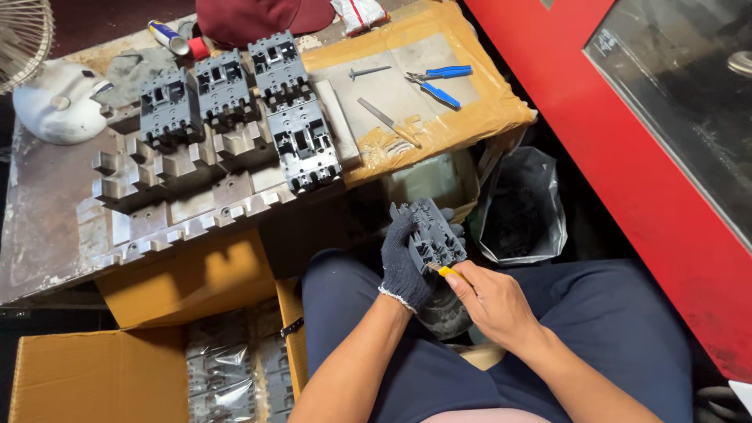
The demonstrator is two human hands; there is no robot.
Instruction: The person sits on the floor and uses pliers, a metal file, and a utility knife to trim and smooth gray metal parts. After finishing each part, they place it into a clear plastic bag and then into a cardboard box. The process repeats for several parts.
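Step in hand, by look: trimming edge of dark grey moulded plastic breaker housing (433, 235), held above lap. Left hand (405, 262), in dark knit glove, grasps housing from left side. Right hand (489, 301), bare, clenched on small yellow-handled blade (443, 271), tip touching housing's lower edge. Next move calls for short controlled strokes away from gloved fingers. Room tight: metal table (47, 227) up-left of housing, black bag-lined bin (523, 207) just right.
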